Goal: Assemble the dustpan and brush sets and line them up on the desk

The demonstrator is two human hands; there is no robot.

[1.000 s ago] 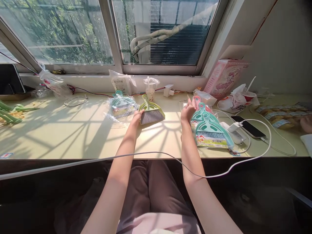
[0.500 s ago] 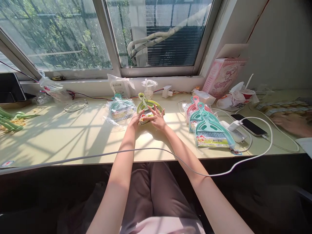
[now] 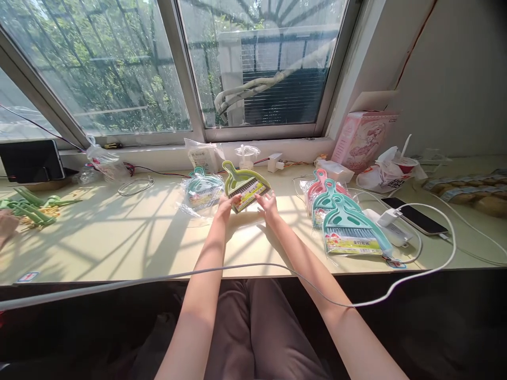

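Between my two hands is a green mini dustpan and brush set point(image 3: 242, 177) with a printed card across its bristles, its handle pointing away and to the left. My left hand point(image 3: 225, 207) grips the lower left corner, and my right hand point(image 3: 269, 206) pinches the lower right edge. Just left lies a teal dustpan set in clear wrap point(image 3: 204, 190). To the right, wrapped sets overlap in a row: a pink dustpan point(image 3: 320, 178) at the back, a teal dustpan point(image 3: 330, 190) in the middle and another teal dustpan point(image 3: 350, 219) in front.
A white cable point(image 3: 253, 265) crosses in front of my arms. At right are a phone point(image 3: 415, 215), a white charger point(image 3: 388, 216) and a pink box point(image 3: 366, 137). Green stalks point(image 3: 34, 208), another person's hand point(image 3: 6, 226) and a tablet point(image 3: 31, 162) are at left.
My right hand has moved from over the green set's front to its right edge, and the set is turned, showing its card. The camera view has shifted; another person's hand now appears at left.
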